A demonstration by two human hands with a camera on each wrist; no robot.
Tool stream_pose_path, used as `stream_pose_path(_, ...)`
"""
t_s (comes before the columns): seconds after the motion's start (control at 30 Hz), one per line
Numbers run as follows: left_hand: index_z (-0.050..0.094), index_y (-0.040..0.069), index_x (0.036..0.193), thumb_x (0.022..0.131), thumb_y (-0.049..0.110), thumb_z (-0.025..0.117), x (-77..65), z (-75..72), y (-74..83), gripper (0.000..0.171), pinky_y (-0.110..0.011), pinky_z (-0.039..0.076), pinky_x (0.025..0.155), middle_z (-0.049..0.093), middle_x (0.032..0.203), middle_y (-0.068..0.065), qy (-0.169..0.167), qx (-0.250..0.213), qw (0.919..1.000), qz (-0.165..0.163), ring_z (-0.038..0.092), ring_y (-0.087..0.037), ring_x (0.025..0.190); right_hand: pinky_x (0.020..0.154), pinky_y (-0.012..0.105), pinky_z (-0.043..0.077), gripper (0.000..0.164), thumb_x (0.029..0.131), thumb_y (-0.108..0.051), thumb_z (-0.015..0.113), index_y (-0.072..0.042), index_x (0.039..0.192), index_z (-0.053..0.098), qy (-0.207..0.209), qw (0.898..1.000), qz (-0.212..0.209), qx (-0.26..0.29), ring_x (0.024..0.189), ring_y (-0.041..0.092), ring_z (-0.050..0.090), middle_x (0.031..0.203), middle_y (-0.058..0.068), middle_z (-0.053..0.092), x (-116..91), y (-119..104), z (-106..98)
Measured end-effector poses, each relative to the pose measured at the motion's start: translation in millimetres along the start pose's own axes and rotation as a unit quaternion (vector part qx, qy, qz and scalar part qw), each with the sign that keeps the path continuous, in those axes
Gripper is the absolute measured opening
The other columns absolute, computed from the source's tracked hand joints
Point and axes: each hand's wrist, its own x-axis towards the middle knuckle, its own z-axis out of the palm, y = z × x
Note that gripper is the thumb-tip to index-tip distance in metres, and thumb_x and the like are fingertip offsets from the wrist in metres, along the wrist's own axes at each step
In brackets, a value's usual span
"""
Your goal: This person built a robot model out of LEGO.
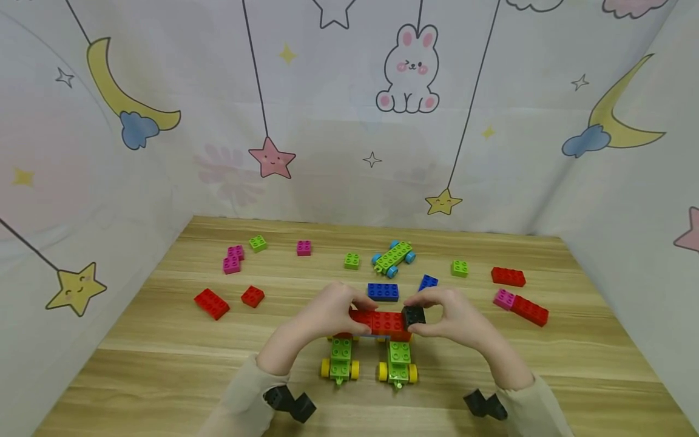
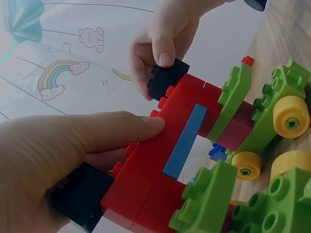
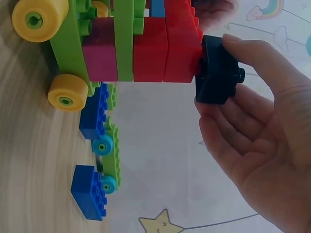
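A built structure of plastic blocks stands on two green wheeled bases, the left base point(image 1: 341, 358) and the right base point(image 1: 399, 361), both with yellow wheels. Red bricks point(image 2: 146, 179) cross its top, with a blue piece point(image 2: 184, 143) bridging beneath them. My left hand point(image 1: 340, 309) holds the red bricks on the left, thumb on the near side. In the left wrist view, another black block point(image 2: 82, 194) shows at that end, partly behind the hand. Between thumb and fingers, my right hand point(image 1: 450, 312) pinches a black brick point(image 3: 218, 70) on the right end of the red row.
Behind the structure lie a blue brick point(image 1: 383, 292), a smaller blue brick point(image 1: 428, 282) and a green car base with blue wheels point(image 1: 394, 258). Red bricks point(image 1: 212, 303) and pink bricks point(image 1: 232, 263) are scattered left, more red bricks point(image 1: 508, 277) right. A printed cloth point(image 1: 327, 194) hangs behind.
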Motion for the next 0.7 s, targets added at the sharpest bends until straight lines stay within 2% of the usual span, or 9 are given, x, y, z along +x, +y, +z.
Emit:
stream_pose_path(0.2, 0.074, 0.005, 0.112, 0.079, 0.014, 0.081, -0.7, -0.9, 1.2, 0.034, -0.032, 0.057, 0.082, 0.074, 0.107, -0.007, 0.002, 0.002, 1.0000, 0.002, 0.070, -0.018, 0.097, 0.085, 0.037, 0.056, 0.031, 0.080, -0.019, 0.081, -0.008, 0.107, 0.072, 0.004, 1.000, -0.004, 0.015, 0.094, 0.016, 0.065, 0.102, 0.000, 0.073, 1.6, 3.0, 2.9)
stream_pose_path(0.47, 0.074, 0.005, 0.112, 0.079, 0.013, 0.081, -1.2, -1.8, 1.4, 0.034, -0.032, 0.057, 0.082, 0.074, 0.107, -0.007, 0.003, 0.003, 1.0000, 0.002, 0.070, -0.019, 0.097, 0.086, 0.040, 0.056, 0.031, 0.080, -0.020, 0.081, -0.008, 0.108, 0.073, -0.005, 0.999, 0.020, 0.035, 0.093, 0.014, 0.064, 0.102, 0.001, 0.072, 2.0, 1.4, 1.4)
stream_pose_path(0.7, 0.074, 0.003, 0.112, 0.079, 0.014, 0.081, -0.6, -1.8, 2.4, 0.035, -0.033, 0.057, 0.083, 0.074, 0.107, -0.007, -0.001, 0.002, 1.0000, -0.002, 0.070, -0.019, 0.097, 0.086, 0.037, 0.055, 0.032, 0.080, -0.022, 0.081, -0.007, 0.108, 0.073, -0.011, 0.999, 0.035, 0.039, 0.093, 0.014, 0.064, 0.102, 0.001, 0.072, 0.7, 0.3, 0.1)
